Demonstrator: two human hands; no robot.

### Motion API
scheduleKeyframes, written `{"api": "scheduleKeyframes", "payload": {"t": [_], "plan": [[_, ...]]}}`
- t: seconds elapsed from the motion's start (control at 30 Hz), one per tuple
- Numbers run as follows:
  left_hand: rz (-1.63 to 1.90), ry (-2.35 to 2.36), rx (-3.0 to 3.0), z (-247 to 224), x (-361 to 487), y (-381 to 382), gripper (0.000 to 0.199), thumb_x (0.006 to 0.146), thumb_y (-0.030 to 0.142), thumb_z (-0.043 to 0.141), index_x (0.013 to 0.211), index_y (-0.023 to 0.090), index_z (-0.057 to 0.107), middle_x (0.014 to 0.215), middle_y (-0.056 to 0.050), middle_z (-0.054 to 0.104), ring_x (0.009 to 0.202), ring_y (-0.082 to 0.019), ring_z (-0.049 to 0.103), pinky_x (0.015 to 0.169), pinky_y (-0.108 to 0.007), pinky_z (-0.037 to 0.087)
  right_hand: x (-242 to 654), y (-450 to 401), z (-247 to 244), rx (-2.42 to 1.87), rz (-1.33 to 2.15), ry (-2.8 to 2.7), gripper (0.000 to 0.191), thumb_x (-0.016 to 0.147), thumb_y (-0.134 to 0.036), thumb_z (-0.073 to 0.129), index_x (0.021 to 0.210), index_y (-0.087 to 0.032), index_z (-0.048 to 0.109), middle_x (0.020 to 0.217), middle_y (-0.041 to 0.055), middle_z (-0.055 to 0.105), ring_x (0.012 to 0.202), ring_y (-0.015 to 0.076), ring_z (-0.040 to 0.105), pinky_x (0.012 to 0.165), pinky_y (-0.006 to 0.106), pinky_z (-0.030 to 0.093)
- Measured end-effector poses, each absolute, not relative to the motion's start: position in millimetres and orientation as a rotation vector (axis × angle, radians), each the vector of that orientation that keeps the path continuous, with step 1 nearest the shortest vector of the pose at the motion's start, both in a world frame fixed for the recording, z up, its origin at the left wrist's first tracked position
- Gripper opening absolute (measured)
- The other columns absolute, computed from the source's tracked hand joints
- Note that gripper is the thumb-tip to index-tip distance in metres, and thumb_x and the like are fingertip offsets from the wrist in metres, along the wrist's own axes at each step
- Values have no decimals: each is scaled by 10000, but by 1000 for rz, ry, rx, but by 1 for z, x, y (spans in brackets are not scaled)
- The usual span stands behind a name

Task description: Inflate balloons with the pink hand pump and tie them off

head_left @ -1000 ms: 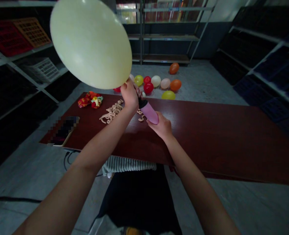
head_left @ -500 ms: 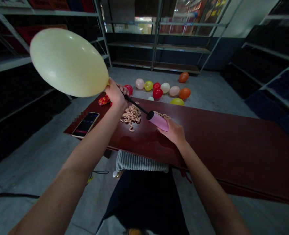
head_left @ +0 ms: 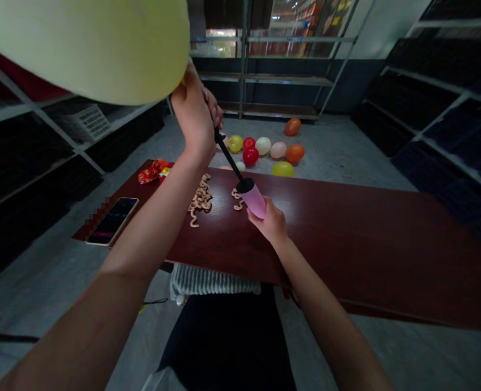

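1. Inflation of a pale yellow balloon [head_left: 81, 49] looks to me like the step in hand. The balloon is already large, filling the top left of my view and running past the frame edge, well above the worktop [head_left: 346, 255].
2. My left hand [head_left: 193, 117] is raised and closed tightly around the balloon's neck, where it meets the black tube [head_left: 227, 155] of a pink hand pump [head_left: 253, 201].
3. My right hand [head_left: 269, 221] holds the pump's pink barrel near its lower end, with the fingers curled around it. The barrel tilts up towards my left hand, and I cannot tell whether its base touches the worktop.
4. From here, I judge the balloon to be close to full. The next move calls for a firm pinch at the neck, so that no air escapes when the tube is drawn free, and then a knot.
5. A smartphone [head_left: 113, 221], pale curled strips [head_left: 199, 201] and crumpled red and yellow scraps [head_left: 154, 171] lie on the worktop. Inflated balloons [head_left: 250, 156] sit beyond it on the concrete floor [head_left: 338, 163].
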State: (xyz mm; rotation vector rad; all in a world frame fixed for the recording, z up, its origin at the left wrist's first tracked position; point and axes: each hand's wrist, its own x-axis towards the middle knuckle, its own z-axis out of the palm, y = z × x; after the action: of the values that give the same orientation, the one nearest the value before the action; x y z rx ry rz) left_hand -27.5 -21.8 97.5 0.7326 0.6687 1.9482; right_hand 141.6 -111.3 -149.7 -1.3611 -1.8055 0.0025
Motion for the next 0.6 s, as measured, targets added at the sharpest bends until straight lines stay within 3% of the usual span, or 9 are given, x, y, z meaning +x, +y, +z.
{"api": "scheduleKeyframes", "payload": {"t": [0.13,0.4,0.6], "plan": [[1884,683,1046,82,17,-16,500,1100,371,384,627,237,291,453,48,249,357,-116,239,368,-281,170,144,-111,-149,-1426,76,-1707,447,857,-511,678,1162,-199,581,953,94,776,797,282,757,661,353,571],[1804,871,956,-3,43,-24,506,1062,459,437,627,239,303,491,60,234,337,-99,279,335,-238,211,144,-109,-143,-1558,5,-1745,447,856,-508,684,1148,-181,596,948,94,779,768,276,750,628,321,524],[1847,883,778,-6,8,-28,452,1083,405,377,671,235,306,495,69,231,344,-89,257,375,-230,259,140,-111,-142,-1471,-95,-1846,456,875,-486,681,1210,-185,611,1025,95,782,851,263,757,673,308,532]]}}
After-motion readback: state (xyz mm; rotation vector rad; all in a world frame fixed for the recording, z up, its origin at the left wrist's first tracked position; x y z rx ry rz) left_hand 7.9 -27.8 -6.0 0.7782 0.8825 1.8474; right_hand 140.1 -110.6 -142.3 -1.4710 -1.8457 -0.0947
